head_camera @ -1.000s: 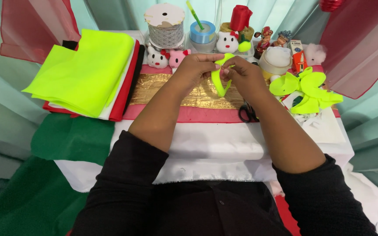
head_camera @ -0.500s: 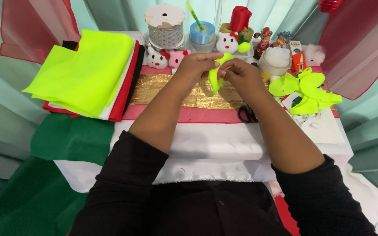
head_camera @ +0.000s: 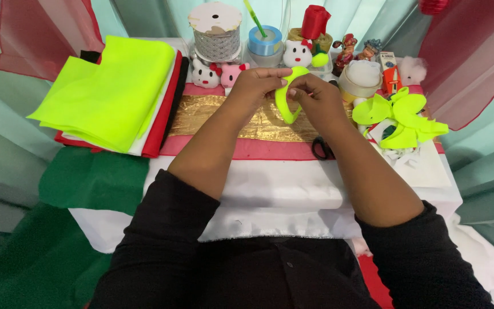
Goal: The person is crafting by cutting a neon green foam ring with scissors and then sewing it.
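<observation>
Near the top middle, the left hand (head_camera: 257, 87) and the right hand (head_camera: 315, 98) both pinch a bent yellow felt strip (head_camera: 285, 98) above gold cloth (head_camera: 212, 114).

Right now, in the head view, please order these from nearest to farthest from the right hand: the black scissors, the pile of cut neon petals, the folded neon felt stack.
From the right hand:
1. Black scissors, just below the wrist.
2. Cut neon petals, to its right.
3. Folded neon felt stack, far left.
</observation>
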